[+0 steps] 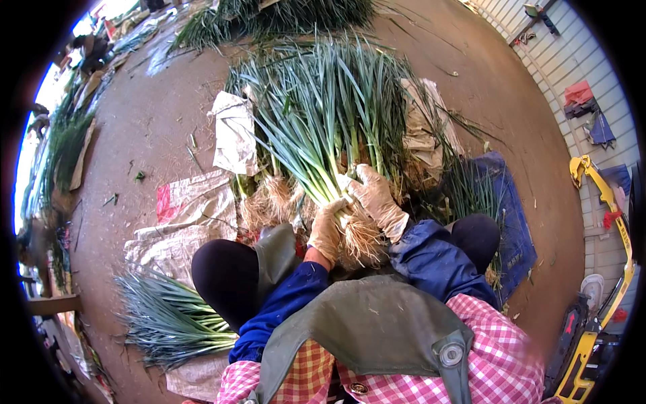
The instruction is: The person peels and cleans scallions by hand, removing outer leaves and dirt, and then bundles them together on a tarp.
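Note:
A bunch of green onions (325,180) slants in front of me, its long leaves pointing away and its tangled pale roots (362,237) hanging toward my lap. My left hand (326,232), in a dirty cream glove, is closed round the white stems just above the roots. From the right, my gloved right hand (377,198) grips the same stems a little higher, its fingertips partly hidden among them. Just beyond lies a large heap of green onions (316,81), with bushy roots (276,195) showing at its near left side.
Trimmed-looking green onions (178,320) lie on sacking by my left knee. A white woven sack (185,202) covers floor at left, a blue sack (515,236) at right. More green leaves (269,23) are piled at the far side. A yellow machine arm (609,202) stands by the right wall.

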Demonstrator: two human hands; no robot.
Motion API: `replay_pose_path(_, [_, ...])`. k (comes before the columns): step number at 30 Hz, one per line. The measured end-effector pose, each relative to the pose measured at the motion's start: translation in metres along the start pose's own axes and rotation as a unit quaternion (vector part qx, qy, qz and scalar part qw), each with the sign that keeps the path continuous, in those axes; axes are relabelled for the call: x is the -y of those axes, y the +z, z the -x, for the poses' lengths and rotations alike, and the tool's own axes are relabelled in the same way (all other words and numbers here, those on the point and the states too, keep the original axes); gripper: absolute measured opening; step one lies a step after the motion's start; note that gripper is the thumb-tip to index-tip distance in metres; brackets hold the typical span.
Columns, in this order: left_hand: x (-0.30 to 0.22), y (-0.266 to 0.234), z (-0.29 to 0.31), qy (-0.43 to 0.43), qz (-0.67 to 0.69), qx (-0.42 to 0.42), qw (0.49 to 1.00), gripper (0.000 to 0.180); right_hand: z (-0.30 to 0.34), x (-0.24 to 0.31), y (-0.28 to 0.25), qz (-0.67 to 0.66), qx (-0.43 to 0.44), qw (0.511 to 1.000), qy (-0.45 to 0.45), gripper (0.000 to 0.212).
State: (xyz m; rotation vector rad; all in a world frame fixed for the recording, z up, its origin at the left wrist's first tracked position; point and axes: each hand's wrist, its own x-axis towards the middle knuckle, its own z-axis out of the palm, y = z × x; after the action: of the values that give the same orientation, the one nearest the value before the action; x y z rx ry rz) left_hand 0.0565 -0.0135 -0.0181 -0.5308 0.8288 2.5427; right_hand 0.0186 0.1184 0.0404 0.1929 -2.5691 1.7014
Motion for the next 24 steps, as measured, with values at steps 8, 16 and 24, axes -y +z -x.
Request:
replay_pose_path(8, [-0.011,0.026,0.021,-0.011,0.133,-0.051,0.99,0.02,0.021,-0.001,0.01,0.007,0.036,0.999,0.021,0.018])
replay_pose_path(16, [0.025,-0.034,-0.009,0.059,0.05,-0.008,0.997,0.016,0.034,0.021,0.012,-0.049,0.153,0.987,0.013,0.021])
replay_pose_path(24, [-0.002,0.012,0.008,0.02,0.047,-0.107,0.993,0.012,0.064,0.061,-0.018,-0.287,0.246,0.909,0.175,0.019])
